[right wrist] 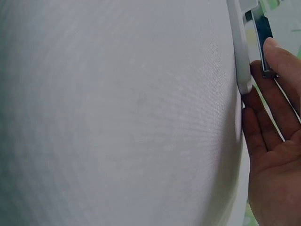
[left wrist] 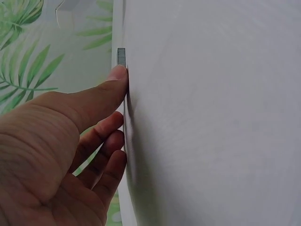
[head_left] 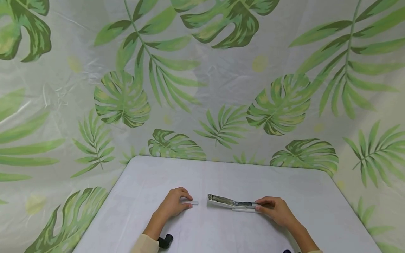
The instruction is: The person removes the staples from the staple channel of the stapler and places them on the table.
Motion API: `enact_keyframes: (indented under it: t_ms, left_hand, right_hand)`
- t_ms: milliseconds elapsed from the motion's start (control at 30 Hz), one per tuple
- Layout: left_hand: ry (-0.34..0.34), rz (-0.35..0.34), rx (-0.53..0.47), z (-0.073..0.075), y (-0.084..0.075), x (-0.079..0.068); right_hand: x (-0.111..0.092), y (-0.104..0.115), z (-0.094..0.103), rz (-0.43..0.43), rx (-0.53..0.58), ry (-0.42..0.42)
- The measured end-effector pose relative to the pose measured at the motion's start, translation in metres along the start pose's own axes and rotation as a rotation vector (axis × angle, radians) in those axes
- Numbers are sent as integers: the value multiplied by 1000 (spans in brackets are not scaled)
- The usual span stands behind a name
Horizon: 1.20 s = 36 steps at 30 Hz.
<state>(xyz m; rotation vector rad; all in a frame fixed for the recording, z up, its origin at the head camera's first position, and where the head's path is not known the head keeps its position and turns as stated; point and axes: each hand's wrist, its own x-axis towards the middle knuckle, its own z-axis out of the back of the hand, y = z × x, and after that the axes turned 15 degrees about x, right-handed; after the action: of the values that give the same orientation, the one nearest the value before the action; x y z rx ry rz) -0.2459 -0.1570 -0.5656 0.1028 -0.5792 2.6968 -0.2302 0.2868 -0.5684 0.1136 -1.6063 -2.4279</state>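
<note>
A white stapler (head_left: pixel 220 200) lies opened out on the table, its top cover swung over to the left and its metal inside facing up. My right hand (head_left: pixel 279 210) is at the stapler's right end, and the right wrist view shows the thumb on the dark magazine (right wrist: pixel 264 44) with fingers behind it. Beside them is the white base (right wrist: pixel 241 52), low against the table. To the left, my left hand (head_left: pixel 174 203) pinches a short grey strip of staples (left wrist: pixel 121 55) between thumb and fingers. The strip points right, a small gap away from the stapler's cover.
The white-covered table (head_left: pixel 177 172) has rounded far corners. Behind it hangs a leaf-patterned curtain (head_left: pixel 227 88). A black wrist-camera mount (head_left: pixel 166 241) sits by the left forearm.
</note>
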Motion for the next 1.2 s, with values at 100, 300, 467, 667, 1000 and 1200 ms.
enact_keyframes:
  t_ms: [100, 300, 467, 667, 1000, 1200]
  left_hand:
    - [1, 0, 2, 1, -1, 0]
    - [-15, -15, 28, 2, -8, 1]
    - [-68, -35, 1, 7, -22, 9]
    - [-112, -52, -36, 11, -47, 21]
    - [-152, -102, -109, 3, -78, 32]
    - [-157, -122, -99, -1, -86, 34]
  right_hand:
    - [0, 0, 0, 0, -5, -1]
    - [-1, -5, 0, 1, 4, 12]
    - [-1, -4, 0, 8, -10, 6]
    - [0, -3, 1, 9, 0, 8]
    - [0, -4, 1, 13, 12, 15]
    - [0, -2, 1, 6, 4, 15]
